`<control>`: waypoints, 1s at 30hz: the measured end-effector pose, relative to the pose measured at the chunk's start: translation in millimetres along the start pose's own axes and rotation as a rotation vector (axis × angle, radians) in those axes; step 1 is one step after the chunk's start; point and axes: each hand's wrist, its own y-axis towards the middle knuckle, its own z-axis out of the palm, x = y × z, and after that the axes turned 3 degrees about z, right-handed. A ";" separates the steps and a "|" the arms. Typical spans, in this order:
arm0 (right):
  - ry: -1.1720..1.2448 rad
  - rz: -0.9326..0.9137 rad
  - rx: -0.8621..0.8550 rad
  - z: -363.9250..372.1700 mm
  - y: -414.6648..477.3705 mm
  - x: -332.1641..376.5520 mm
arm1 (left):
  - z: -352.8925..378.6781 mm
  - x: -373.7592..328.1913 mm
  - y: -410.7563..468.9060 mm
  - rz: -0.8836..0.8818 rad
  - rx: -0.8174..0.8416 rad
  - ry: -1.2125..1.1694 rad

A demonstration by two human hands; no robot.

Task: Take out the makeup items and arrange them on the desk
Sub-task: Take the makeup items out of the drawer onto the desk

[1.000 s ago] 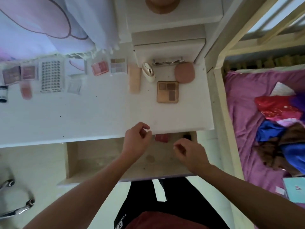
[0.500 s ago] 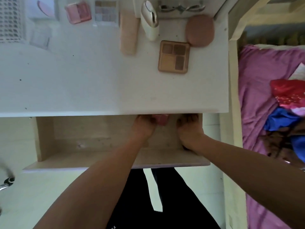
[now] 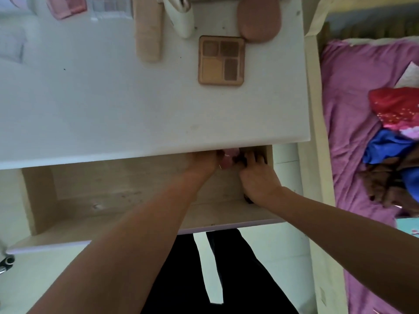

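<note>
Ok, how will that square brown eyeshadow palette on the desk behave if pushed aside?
The palette lies flat and square-cornered, so it should slide, not roll or tip. It looks thin and rigid, probably light. The powder pans show, so treat them as crumbly.

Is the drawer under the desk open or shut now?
Open: the drawer is pulled out from under the desk, its wooden floor visible.

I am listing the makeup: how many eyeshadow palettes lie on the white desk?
2: a brown square four-shade palette at the right, and a pale many-shade palette cut by the top edge. The pink case beside it may be another.
</note>
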 end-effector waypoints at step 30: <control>1.557 0.149 -0.154 -115.9 -88.4 -49.8 | -15.0 59.6 -34.8 0.223 0.168 0.724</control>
